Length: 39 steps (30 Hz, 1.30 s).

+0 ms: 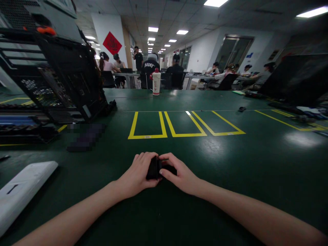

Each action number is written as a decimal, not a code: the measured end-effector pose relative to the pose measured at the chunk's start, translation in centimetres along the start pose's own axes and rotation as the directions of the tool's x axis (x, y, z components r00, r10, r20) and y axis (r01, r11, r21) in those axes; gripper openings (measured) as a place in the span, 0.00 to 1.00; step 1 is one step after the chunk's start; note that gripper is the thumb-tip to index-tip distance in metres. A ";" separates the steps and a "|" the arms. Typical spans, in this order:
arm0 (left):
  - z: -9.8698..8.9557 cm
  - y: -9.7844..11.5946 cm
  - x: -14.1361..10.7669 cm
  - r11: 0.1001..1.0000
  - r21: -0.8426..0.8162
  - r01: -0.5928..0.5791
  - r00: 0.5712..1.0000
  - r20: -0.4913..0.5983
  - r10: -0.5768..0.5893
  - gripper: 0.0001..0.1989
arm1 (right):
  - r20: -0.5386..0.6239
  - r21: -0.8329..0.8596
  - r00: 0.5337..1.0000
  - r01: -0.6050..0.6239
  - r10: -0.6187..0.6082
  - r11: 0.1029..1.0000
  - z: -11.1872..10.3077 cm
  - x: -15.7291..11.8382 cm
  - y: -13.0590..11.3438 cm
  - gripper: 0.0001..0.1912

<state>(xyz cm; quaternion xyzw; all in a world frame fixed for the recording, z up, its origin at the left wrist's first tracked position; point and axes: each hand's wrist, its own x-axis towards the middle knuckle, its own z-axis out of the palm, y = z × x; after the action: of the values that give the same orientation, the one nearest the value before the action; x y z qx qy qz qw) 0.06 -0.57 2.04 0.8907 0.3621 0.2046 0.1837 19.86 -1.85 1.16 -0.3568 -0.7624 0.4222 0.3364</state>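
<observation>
A small black object [153,168] lies between my two hands, just above or on the green table [230,171]. My left hand [138,174] is wrapped round its left side, thumb below and fingers over the top. From the right, my right hand [179,174] grips the dark right part of it between thumb and fingers. The fingertips of both hands nearly meet at the middle. What exactly the black object is cannot be made out, as the fingers cover much of it.
Yellow tape outlines [147,136] mark the table ahead. A white bottle [156,82] stands at the far edge. Black equipment [69,78] and a white case [23,188] are at left, a dark monitor-like shape [297,78] at right. Several people sit beyond.
</observation>
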 end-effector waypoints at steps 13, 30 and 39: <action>-0.2 0.2 -0.1 1.000 -0.021 0.002 1.000 0.016 -0.002 0.26 | 0.000 0.021 1.000 -0.004 0.004 1.000 0.0 0.1 -0.1 0.17; 0.0 0.2 -0.1 1.000 -0.023 0.001 1.000 -0.005 -0.001 0.27 | 0.005 0.030 1.000 -0.010 0.010 1.000 0.1 -0.1 0.0 0.18; -0.1 0.0 -0.2 0.999 -0.043 0.026 1.000 0.013 -0.026 0.26 | -0.045 -0.035 0.997 0.062 -0.064 0.997 0.1 -0.2 0.3 0.11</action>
<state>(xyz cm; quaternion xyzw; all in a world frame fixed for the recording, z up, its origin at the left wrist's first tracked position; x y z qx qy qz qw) -0.16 -0.73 2.07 0.8830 0.3679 0.2044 0.2080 19.96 -1.92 0.87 -0.3477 -0.7722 0.3903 0.3612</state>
